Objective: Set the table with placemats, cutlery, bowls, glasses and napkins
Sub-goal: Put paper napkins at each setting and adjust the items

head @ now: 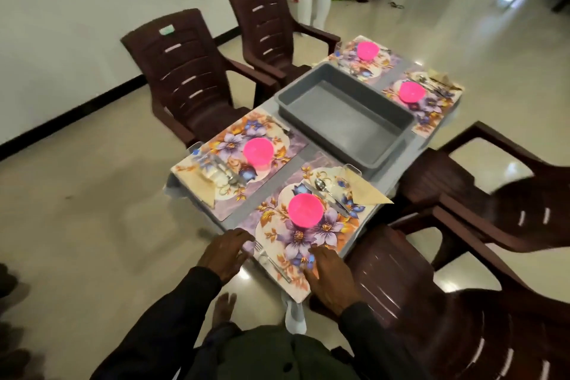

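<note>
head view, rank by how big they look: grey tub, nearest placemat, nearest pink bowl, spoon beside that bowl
1-2. grey tub and nearest placemat: about alike; the mat sits nearer the camera, so no ranking
3. nearest pink bowl
4. spoon

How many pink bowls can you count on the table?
4. One bowl sits on the nearest placemat; another on the placemat left of it; two more beyond the grey tray, far left and far right. None seems hidden.

White wall [77, 9] with black skirting [77, 109]. Glossy cream floor [92, 210] shows bright light reflections. Dark brown plastic left armchairs [185, 71] stand near the wall; right armchairs [493, 194] opposite.
</note>
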Demonstrator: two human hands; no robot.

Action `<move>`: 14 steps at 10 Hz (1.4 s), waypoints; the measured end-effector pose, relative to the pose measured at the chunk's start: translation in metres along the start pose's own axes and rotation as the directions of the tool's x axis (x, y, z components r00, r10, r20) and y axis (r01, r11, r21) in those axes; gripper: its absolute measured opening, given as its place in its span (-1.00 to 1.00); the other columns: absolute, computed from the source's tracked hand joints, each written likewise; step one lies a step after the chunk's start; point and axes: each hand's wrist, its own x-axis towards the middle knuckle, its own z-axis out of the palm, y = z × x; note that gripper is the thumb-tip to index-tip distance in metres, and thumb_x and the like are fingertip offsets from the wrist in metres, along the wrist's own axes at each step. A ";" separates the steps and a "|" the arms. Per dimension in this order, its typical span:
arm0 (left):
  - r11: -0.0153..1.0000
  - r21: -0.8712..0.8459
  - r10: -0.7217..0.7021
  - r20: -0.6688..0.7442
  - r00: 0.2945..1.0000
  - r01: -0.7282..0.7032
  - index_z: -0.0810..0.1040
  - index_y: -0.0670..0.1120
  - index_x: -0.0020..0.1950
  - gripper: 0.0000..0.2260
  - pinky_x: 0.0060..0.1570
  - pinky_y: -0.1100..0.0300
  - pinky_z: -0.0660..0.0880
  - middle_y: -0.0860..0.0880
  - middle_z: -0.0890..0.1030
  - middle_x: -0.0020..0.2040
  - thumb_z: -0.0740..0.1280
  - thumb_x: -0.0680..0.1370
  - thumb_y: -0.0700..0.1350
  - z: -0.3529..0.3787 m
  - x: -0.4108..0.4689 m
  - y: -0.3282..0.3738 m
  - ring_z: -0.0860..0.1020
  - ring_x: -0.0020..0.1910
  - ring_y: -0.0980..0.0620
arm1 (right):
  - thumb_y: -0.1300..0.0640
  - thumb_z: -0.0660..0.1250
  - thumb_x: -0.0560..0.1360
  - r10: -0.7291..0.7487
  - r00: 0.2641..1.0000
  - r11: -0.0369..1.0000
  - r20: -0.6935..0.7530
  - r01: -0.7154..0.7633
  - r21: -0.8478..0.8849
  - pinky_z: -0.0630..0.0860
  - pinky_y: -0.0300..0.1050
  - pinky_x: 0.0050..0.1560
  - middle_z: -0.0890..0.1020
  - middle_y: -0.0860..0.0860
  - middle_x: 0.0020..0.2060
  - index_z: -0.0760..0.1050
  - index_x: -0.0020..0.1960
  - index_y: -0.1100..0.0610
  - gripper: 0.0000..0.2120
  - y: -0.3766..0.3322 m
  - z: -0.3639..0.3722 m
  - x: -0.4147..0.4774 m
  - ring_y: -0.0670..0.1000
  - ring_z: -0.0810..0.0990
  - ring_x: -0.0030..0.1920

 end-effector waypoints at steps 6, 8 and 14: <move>0.942 -0.099 0.315 0.593 0.741 -0.321 0.17 -0.11 0.64 -0.49 0.56 0.07 0.06 -0.09 0.14 0.65 0.21 0.70 -0.21 0.056 0.114 -0.127 0.13 0.62 -0.10 | -0.12 0.72 0.13 0.489 0.868 0.871 0.089 -0.480 -0.104 0.43 0.15 0.42 0.28 0.29 0.54 0.25 0.54 0.29 0.17 -0.032 0.122 0.017 0.30 0.32 0.52; 0.868 -0.041 0.410 0.624 0.666 -0.496 0.28 -0.20 0.58 -0.19 0.43 -0.13 0.33 -0.17 0.26 0.60 0.58 0.41 -0.32 0.060 0.118 -0.143 0.31 0.55 -0.23 | 0.13 0.74 0.13 0.515 0.857 0.854 0.030 -0.509 -0.109 0.44 0.10 0.38 0.41 0.23 0.48 0.39 0.47 0.26 0.00 -0.040 0.135 0.015 0.26 0.36 0.50; 0.811 0.078 0.367 0.703 0.609 -0.579 0.47 -0.26 0.44 -0.05 -0.21 -0.25 0.62 -0.24 0.54 0.40 0.75 0.10 -0.19 0.071 0.122 -0.141 0.57 0.29 -0.36 | 0.25 0.56 0.42 0.572 0.820 0.819 0.003 -0.571 0.044 0.41 0.03 0.43 0.09 0.05 0.64 0.11 0.64 0.10 -0.06 -0.035 0.133 0.010 0.10 0.07 0.63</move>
